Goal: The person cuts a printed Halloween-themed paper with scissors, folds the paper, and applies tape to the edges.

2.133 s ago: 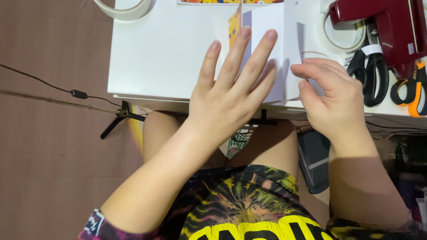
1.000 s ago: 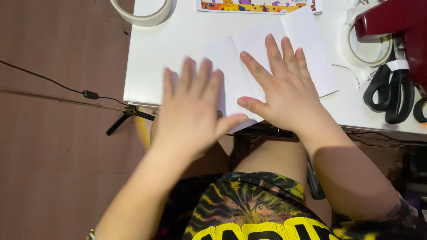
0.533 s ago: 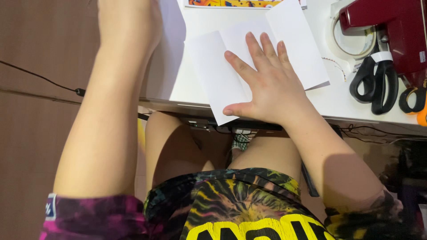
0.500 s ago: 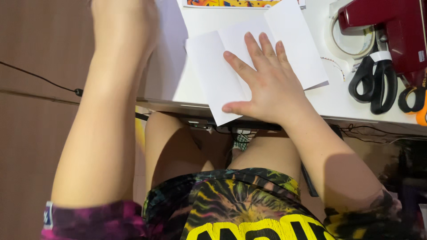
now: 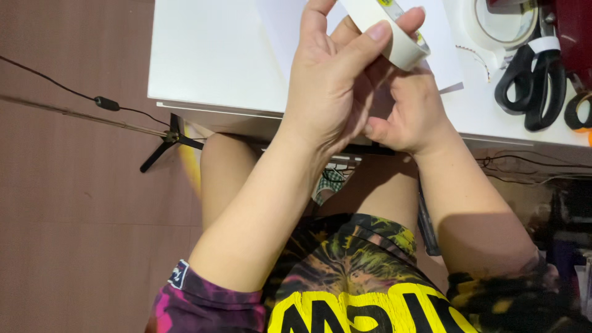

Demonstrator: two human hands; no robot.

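A: Left hand (image 5: 336, 80) is up over the white table (image 5: 209, 55), thumb and fingers pinched on a roll of cream masking tape (image 5: 394, 34). The roll sits at the top of the view, part cut off by the frame edge, above the white paper sheet (image 5: 441, 43).

B: And the right hand (image 5: 410, 114)?

A: Just behind and under the left, touching it or nearly so. Fingers are curled up toward the underside of the roll. Whether they actually grip the roll or a loose end of tape, I cannot tell; the left hand covers the fingertips.

B: So the step in hand?

A: By my reading, finding and lifting the free end of the tape. The roll is held steady in one hand and the other works at its rim. No strip shows pulled out.

B: What does the next move call for?

A: A fingernail under the tape end, then a steady pull away from the roll while the left hand keeps it from spinning. The strip wants to stay flat and clear of itself. A cutter is within reach: black-handled scissors (image 5: 530, 83) lie on the table to the right, beside a second, larger tape roll (image 5: 493, 31).

B: Anything else near?

A: A dark red tool (image 5: 576, 37) at the far right edge, only partly in view. A black cable (image 5: 74, 95) runs across the brown floor on the left.
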